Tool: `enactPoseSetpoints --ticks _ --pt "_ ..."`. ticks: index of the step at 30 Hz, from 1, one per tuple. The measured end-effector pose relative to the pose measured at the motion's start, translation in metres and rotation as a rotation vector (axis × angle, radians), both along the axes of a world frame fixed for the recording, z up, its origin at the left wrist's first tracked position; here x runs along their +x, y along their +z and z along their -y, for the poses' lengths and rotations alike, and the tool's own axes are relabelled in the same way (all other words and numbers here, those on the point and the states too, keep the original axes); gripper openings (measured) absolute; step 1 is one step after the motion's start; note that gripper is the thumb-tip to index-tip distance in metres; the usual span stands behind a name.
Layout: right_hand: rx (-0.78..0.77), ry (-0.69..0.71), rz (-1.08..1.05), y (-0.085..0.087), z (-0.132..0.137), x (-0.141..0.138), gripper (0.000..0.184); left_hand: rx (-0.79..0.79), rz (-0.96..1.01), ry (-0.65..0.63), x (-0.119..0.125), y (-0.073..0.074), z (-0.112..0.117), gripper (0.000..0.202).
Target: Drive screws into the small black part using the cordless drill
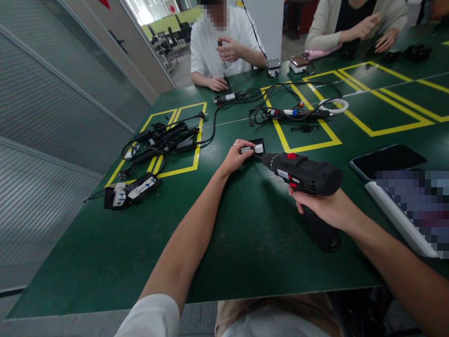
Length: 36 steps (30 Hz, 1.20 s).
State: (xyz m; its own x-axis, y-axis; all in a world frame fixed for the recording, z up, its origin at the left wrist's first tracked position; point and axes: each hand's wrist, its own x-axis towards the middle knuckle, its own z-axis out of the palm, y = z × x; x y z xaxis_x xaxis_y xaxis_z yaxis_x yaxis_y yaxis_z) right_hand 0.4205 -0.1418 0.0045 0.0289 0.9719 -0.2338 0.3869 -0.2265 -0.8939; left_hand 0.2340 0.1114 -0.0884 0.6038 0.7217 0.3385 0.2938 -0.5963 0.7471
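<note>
Left hand (237, 157) pinches the small black-and-white part (258, 148), which lies on the green table (245, 248) ahead of the person. Right hand (324, 207) is wrapped round the cordless drill's (310, 174) grip; trigger press: can't tell. Bit (258, 156) points at the part, right beside the left fingertips; contact unclear.

My take: square the bit to the work, since the drill lies nearly level. Brace the part flat, fingers out of the bit's line. Seat first, then light axial push, slow trigger. Main risk: bit skating into the thumb.
</note>
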Motion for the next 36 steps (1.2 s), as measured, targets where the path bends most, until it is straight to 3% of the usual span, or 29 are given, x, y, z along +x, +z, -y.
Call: enactPoseSetpoints --ticks 36 --pt "-0.002 0.000 -0.041 -0.0024 0.0003 0.0002 0.009 0.072 0.012 0.001 0.0007 -0.0041 -0.0015 0.022"
